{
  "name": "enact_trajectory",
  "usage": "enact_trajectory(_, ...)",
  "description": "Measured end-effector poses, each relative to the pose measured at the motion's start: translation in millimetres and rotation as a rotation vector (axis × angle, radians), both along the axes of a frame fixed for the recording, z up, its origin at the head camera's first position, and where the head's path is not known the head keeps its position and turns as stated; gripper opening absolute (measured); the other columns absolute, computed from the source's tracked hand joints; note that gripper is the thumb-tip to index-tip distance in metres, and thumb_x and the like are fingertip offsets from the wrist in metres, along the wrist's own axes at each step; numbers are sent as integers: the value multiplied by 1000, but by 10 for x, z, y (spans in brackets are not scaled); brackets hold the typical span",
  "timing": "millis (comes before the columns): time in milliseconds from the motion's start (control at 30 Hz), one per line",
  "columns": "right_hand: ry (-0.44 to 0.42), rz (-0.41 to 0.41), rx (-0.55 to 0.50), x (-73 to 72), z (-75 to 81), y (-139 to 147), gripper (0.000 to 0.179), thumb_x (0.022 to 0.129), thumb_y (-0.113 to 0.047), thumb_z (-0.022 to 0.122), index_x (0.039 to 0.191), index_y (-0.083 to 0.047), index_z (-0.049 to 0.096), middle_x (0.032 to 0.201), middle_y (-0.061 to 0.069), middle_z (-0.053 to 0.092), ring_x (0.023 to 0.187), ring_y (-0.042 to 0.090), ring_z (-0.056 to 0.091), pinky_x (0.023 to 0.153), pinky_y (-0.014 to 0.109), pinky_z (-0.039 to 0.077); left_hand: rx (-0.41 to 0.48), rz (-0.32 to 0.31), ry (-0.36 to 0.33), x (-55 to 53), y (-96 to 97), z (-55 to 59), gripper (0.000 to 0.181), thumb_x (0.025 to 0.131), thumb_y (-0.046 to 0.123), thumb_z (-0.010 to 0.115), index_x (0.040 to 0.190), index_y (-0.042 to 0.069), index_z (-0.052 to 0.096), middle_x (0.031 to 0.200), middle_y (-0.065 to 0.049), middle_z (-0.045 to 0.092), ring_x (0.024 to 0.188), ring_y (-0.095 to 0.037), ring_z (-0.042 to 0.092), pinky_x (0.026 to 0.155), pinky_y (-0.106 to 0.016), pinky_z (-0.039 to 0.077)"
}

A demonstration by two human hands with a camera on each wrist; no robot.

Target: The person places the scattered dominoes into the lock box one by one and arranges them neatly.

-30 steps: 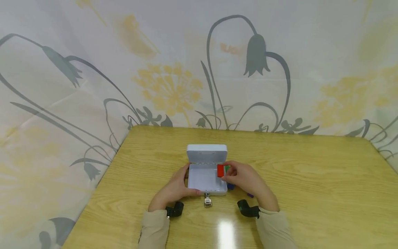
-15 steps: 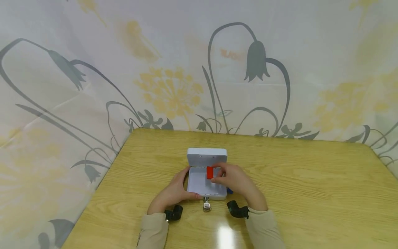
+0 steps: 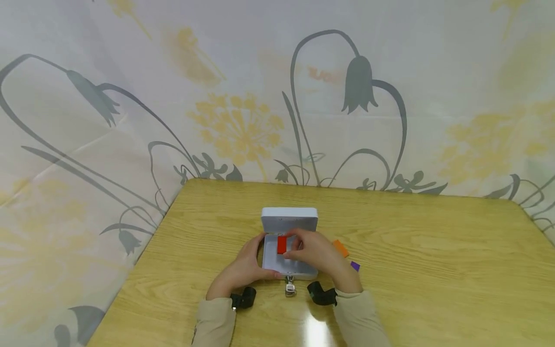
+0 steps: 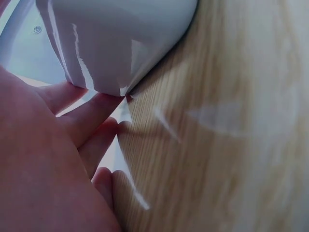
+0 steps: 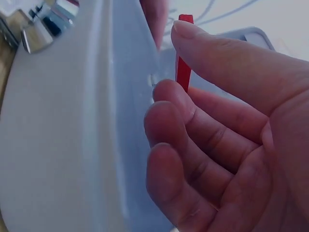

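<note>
A small white metal box stands with its hinged lid raised and tilted back. My left hand holds the box by its left side, thumb at the front wall, fingers round toward the back. In the left wrist view the fingertips press against the glossy white corner. My right hand pinches a flat red block between thumb and finger, over the inside of the box. The right wrist view shows the red block on edge, the other fingers loosely curled. A silver latch hangs at the box's front.
To the right of the box, an orange block and a purple piece lie on the wooden table, partly behind the right forearm. A patterned curtain rises along the table's back edge. Each wrist wears a black camera.
My right hand has carried the red block leftward, from the box's right wall to over its middle. The orange and purple pieces have come into view. My left hand keeps its hold.
</note>
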State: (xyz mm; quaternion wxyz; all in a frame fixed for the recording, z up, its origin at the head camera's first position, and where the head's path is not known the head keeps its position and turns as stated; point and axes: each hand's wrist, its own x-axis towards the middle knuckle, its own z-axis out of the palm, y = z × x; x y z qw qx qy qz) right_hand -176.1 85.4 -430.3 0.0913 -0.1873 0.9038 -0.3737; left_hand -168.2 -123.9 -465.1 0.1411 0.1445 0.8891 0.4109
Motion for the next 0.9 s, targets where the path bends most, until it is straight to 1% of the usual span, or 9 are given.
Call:
enact_trajectory(133,13,24,4,-2,-31,-52,38,77,-28,70,111,-13,58,70,-9,52,60,8,48,55,26,42,-3,1,4,8,10,2,110,57,53,77,142,13,19,141,-10,25,127,-28,24,98,-47,26)
enact_trajectory(233,22,35,-3,-2,-46,-90,39,78,-26,69,112,-11,58,70,-9,52,59,8,48,54,25,42,-1,3,10,9,15,6,109,58,53,77,142,12,20,141,-10,26,126,-30,24,98,-49,26)
enact_trajectory(367,44,37,4,-4,-83,-131,39,78,-26,69,112,-10,57,68,-9,52,57,7,47,53,24,41,4,1,-2,10,9,1,108,59,51,77,143,14,19,142,-10,25,127,-31,21,98,-52,23)
enact_trajectory(533,122,5,72,2,-135,-180,41,79,-33,67,112,-12,58,67,-11,50,55,5,45,50,23,39,18,-12,-20,1,-8,-10,106,62,48,77,143,17,17,143,-9,23,129,-31,18,98,-52,22)
enact_trajectory(633,172,-13,125,-3,-159,-211,40,79,-36,66,112,-14,59,65,-13,49,53,4,44,49,22,37,23,-16,-8,-9,-3,-16,105,63,48,77,143,17,18,142,-9,24,128,-31,20,98,-52,22)
enact_trajectory(700,200,-19,149,-8,-170,-230,37,79,-37,66,108,-15,59,63,-13,48,52,4,43,48,23,36,17,-13,0,-13,2,-19,105,62,49,76,143,16,18,142,-10,24,128,-32,20,98,-53,23)
enact_trajectory(767,216,-21,168,-15,-181,-251,34,79,-36,65,106,-15,59,62,-12,47,51,5,43,47,23,36,9,-8,3,-15,3,-17,106,62,49,76,143,15,18,142,-11,24,128,-32,20,98,-53,23)
enact_trajectory(900,235,-29,197,-9,-215,-287,29,79,-36,66,100,-17,59,60,-12,46,50,5,41,46,23,34,-3,2,-10,-7,-6,-8,107,61,50,77,143,15,17,142,-11,24,128,-33,18,98,-53,21)
